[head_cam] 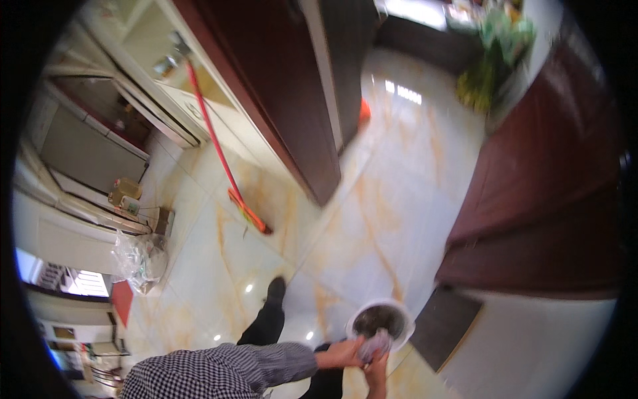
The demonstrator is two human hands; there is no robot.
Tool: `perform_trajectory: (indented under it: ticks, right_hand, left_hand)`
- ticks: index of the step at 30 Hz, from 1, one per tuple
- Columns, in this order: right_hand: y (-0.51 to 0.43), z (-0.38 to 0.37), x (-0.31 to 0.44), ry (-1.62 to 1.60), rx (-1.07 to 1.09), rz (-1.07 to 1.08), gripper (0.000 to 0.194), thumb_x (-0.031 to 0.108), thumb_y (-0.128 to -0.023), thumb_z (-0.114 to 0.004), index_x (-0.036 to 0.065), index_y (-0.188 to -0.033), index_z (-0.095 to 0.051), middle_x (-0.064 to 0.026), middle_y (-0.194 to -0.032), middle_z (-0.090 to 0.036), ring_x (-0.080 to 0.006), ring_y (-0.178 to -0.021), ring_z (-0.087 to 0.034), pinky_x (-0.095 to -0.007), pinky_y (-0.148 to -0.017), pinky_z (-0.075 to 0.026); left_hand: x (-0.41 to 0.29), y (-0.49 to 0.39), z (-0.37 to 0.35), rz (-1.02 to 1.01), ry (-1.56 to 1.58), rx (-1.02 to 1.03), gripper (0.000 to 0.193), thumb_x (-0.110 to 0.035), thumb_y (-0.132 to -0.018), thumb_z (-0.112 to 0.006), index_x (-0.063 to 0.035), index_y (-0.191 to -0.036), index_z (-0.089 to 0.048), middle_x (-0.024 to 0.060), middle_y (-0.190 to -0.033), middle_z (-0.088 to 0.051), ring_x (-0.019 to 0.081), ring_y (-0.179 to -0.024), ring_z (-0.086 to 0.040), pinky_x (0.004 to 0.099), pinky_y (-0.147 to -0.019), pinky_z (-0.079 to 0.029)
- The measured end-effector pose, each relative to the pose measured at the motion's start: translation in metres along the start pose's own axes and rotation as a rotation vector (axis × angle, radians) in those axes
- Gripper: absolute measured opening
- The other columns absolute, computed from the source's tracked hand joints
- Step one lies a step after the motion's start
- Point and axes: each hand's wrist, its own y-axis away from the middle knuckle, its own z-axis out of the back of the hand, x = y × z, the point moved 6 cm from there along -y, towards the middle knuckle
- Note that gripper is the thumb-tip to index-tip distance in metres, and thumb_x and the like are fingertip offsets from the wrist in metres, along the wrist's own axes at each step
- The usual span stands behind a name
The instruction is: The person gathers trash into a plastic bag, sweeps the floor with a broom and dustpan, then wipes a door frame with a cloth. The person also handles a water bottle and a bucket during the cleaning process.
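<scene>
My left hand (347, 352), its arm in a checked sleeve, grips one side of a bunched, wet-looking pale pinkish cloth (374, 346). From below, my right hand (377, 373) holds the same cloth, and the two hands are close together. Directly beneath the cloth, a round white bucket (411, 326) stands on the marble-look tile floor (344, 249). Its inside looks dark and greyish; whether it holds liquid is hard to tell. The cloth overlaps the bucket's near rim in the view. Some fingers are blurred or hidden by the cloth.
A broom (214, 134) with a red handle leans by a pale cabinet. A dark red door (259, 85) stands ahead, with another dark red panel (528, 199) at right. Left are a clear plastic bag (142, 259) and jugs (127, 192). A green bag (508, 37) sits far right.
</scene>
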Motion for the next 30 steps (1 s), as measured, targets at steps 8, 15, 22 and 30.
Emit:
perform_trajectory:
  ticks: [8, 15, 22, 30]
  right_hand:
    - [0.132, -0.153, 0.168, 0.08, 0.269, 0.083, 0.032, 0.007, -0.09, -0.055, 0.0, -0.121, -0.052, -0.0124, -0.099, -0.063, -0.0166, -0.082, -0.062, -0.0302, -0.065, -0.056]
    - [0.289, -0.253, 0.371, 0.278, 0.172, 0.737, 0.026, 0.013, -0.08, -0.064, 0.003, -0.105, -0.064, -0.0022, -0.084, -0.064, -0.0068, -0.064, -0.053, -0.0232, -0.056, -0.042]
    - [0.263, -0.331, 0.43, 1.121, -0.008, 0.775, 0.021, 0.019, -0.09, -0.055, 0.001, -0.081, -0.061, -0.003, -0.071, -0.058, -0.0094, -0.058, -0.052, -0.0236, -0.056, -0.046]
    - [0.252, -0.458, 0.408, -0.391, 0.381, 0.746, 0.037, 0.037, -0.089, -0.048, 0.004, -0.105, -0.055, -0.0093, -0.093, -0.055, -0.0202, -0.082, -0.054, -0.0289, -0.07, -0.046]
  left_hand:
    - [-0.078, 0.133, 0.155, 0.045, 1.596, 0.474, 0.055, -0.037, -0.088, -0.056, -0.0042, -0.13, -0.044, 0.0093, -0.119, -0.059, 0.019, -0.103, -0.059, 0.0347, -0.091, -0.047]
    - [-0.094, 0.26, 0.366, -0.514, 1.803, 0.437, 0.037, -0.017, -0.086, -0.048, -0.001, -0.12, -0.051, 0.0107, -0.113, -0.06, 0.0228, -0.096, -0.06, 0.0365, -0.079, -0.05]
    - [-0.154, 0.383, 0.516, -0.483, 1.028, 0.007, 0.055, -0.032, -0.086, -0.059, 0.0071, -0.122, -0.048, 0.0182, -0.121, -0.055, 0.0259, -0.112, -0.054, 0.035, -0.095, -0.044]
    - [-0.311, 0.364, 0.565, -0.655, 0.403, -0.108, 0.032, -0.023, -0.093, -0.054, -0.0038, -0.119, -0.058, 0.006, -0.113, -0.06, 0.0153, -0.107, -0.053, 0.0305, -0.096, -0.038]
